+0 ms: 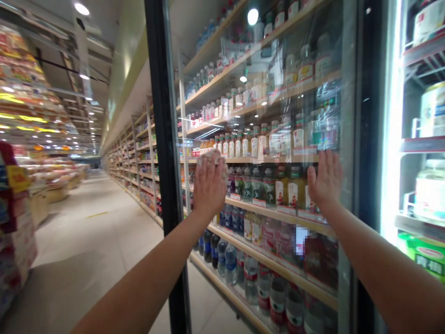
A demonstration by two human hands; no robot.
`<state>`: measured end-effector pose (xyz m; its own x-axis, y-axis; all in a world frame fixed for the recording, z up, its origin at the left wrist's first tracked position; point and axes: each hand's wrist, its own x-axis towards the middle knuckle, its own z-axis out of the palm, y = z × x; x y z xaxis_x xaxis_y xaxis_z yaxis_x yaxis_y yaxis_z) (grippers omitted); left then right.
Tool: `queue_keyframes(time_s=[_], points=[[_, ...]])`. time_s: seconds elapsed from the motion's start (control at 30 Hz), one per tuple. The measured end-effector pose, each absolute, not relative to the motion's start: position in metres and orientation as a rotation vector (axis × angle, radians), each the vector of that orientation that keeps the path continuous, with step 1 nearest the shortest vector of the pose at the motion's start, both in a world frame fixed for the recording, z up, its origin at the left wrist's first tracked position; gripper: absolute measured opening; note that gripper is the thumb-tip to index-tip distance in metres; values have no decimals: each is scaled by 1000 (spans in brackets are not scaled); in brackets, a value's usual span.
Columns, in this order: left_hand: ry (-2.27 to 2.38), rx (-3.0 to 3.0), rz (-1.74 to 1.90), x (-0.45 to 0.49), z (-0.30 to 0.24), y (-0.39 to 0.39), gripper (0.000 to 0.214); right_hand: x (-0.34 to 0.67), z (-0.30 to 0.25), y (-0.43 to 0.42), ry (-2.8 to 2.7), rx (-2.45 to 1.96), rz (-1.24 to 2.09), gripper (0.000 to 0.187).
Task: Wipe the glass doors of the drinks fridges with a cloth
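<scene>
A glass cooler door (278, 60) with a black frame (162, 120) stands swung out before me. My left hand (210, 190) presses a crumpled pale cloth (218, 158) against the pane, near the frame's left side. Most of that cloth is hidden beneath the fingers and palm. Farther right, my right hand (327, 178) rests on or just at the same glass, fingers up and thumb apart, holding nothing. Bottles on shelves show through the pane, mixed with reflections of ceiling lights.
Close on the right is the lit cooler interior, with bottles and a green package (426, 255) on its shelves. Beyond the door stretches a long row of shelving (137, 153). An aisle floor (93, 232) runs along the left, beside stacked goods (14, 222).
</scene>
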<state>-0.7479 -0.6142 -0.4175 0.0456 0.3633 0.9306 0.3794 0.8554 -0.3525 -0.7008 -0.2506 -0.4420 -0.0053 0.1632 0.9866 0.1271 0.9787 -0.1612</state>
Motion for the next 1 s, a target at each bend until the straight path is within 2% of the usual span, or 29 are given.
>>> queue_keyframes(time_s=[0.13,0.33,0.53,0.67,0.73,0.9,0.93,1.0], points=[[-1438,-1137,457,-747,-427,-615,61,-701,-443,-251,-1568,-226,26,66],[-1531,-554,-66,-750,-406,-609,58,-700,-442,-253,-1571,-213,42,64],[-1423,-1239,511,-748,-414,-597,56,-699,-442,-254,-1576,-233,40,64],[-1511,-773,86,-748,-397,-587,58,-700,-442,-253,-1577,-226,33,64],[-1502,-664,-9,-748,-400,-574,56,-700,-443,-252,-1572,-220,30,65],[-1375,-1348,548,-743,-415,-543,48,-700,-442,-253,-1572,-228,31,64],[-1384,-1367,553,-742,-411,-538,49,-700,-442,-253,-1573,-230,30,64],[-1463,-1175,341,-740,-398,-528,52,-700,-442,-253,-1573,-236,29,64]])
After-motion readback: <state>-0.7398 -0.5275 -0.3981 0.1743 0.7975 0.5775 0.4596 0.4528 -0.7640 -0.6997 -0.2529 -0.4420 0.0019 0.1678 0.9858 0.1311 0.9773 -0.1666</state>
